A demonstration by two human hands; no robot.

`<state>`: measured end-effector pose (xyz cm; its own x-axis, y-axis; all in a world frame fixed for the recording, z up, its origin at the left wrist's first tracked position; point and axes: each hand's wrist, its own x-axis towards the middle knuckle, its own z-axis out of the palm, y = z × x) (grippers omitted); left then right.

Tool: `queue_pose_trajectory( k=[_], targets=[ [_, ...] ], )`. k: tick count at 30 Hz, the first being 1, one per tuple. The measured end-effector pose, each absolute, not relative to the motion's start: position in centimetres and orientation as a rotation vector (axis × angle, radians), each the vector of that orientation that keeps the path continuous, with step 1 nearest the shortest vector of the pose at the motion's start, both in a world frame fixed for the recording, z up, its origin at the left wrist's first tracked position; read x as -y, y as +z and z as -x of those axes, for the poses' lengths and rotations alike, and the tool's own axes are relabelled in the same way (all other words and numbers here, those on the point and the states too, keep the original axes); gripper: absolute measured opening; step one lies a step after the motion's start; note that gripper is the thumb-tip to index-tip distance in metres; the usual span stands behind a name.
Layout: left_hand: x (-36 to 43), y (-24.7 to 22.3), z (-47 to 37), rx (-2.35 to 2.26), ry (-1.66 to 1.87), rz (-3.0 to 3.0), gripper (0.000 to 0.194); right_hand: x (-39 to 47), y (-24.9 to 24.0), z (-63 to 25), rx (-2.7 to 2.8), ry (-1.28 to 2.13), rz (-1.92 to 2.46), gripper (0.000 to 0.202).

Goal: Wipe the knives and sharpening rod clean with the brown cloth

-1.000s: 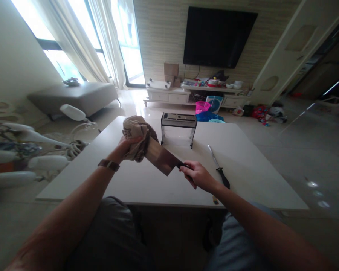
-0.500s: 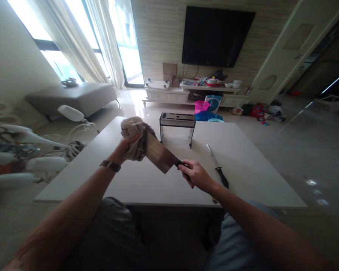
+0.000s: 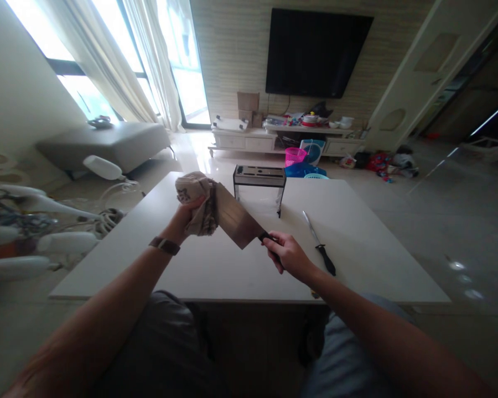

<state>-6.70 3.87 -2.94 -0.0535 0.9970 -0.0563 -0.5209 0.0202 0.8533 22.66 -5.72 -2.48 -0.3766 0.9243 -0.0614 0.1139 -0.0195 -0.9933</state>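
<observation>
My right hand (image 3: 288, 253) is closed around the black handle of a cleaver (image 3: 237, 218), whose broad blade points up and to the left above the table. Bunched in my left hand (image 3: 190, 216) is a beige towel (image 3: 195, 190) with a dark printed mark. The towel is at the blade's far end; whether it touches the steel there I cannot tell. Behind the blade stands a knife block (image 3: 260, 176) with a slotted top and clear sides. A honing steel (image 3: 320, 246) with a black handle lies to the right of my right hand.
Both hands are over a white table (image 3: 382, 271). A small yellow and dark object (image 3: 314, 294) sits at its front edge, partly behind my right forearm. White lamp parts (image 3: 68, 241) lie left of the table. Beyond it are a pink basket (image 3: 294, 156) and a low cabinet (image 3: 259, 145).
The towel has shifted slightly left off the blade's far end, so more of the blade's top corner shows. The cleaver stays in my right hand, nearly in place.
</observation>
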Motion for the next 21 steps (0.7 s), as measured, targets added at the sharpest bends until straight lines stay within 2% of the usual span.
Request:
queue_pose_trajectory(
  k=[5,13,21],
  targets=[
    [-2.9,-2.7,5.2,-0.779,1.442,-0.713,0.03,5.8,-3.0,-22.5,1.483,1.487,1.078,0.029],
    [-0.8,-3.6,-0.2,-0.796,1.349,-0.644,0.037,5.7,-3.6,-21.7,1.289,1.528,1.071,0.037],
    [2.7,-4.0,-4.7,-0.892,1.21,-0.738,0.039,5.6,-3.9,-21.9,1.297,1.354,1.093,0.032]
  ],
)
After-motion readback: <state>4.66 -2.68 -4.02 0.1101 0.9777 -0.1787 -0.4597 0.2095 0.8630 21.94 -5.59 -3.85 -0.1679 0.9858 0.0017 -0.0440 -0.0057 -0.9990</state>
